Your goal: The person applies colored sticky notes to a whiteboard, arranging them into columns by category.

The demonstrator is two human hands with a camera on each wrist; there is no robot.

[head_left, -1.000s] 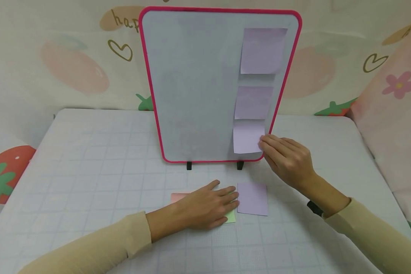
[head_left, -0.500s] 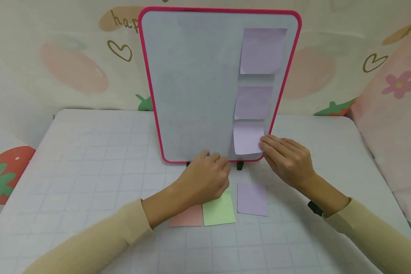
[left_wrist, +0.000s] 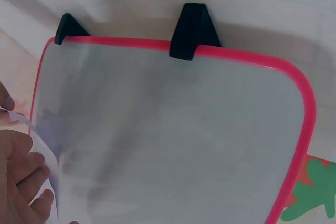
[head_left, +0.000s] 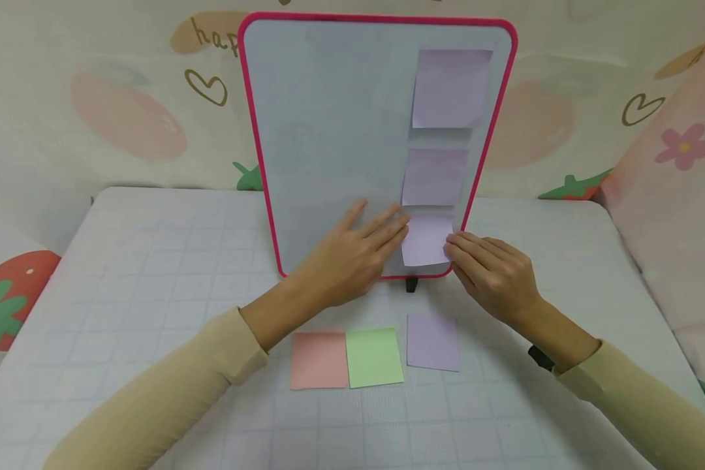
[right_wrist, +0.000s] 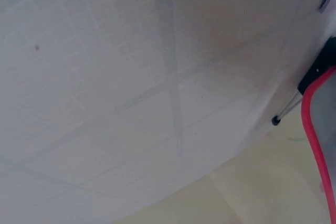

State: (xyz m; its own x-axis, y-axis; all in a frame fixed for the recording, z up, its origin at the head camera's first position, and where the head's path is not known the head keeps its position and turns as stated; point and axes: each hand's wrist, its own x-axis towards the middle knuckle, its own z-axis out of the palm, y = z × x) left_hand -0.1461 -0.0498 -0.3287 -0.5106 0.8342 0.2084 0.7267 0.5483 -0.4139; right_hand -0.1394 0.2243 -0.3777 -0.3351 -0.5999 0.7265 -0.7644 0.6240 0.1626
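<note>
Lowest purple note [head_left: 425, 240] sits at the whiteboard [head_left: 335, 143] bottom-right corner. Right hand [head_left: 493, 274] pinches its right edge, it seems; left hand [head_left: 352, 251], fingers straight, lies flat on the board w/ tips at the note's left edge. Best: smooth top strip firmly, keep edges square.

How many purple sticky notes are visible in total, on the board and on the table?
4. Three are on the whiteboard, in its right column: top note, middle note, bottom note. The fourth note lies on the table. Hands might hide others.
</note>
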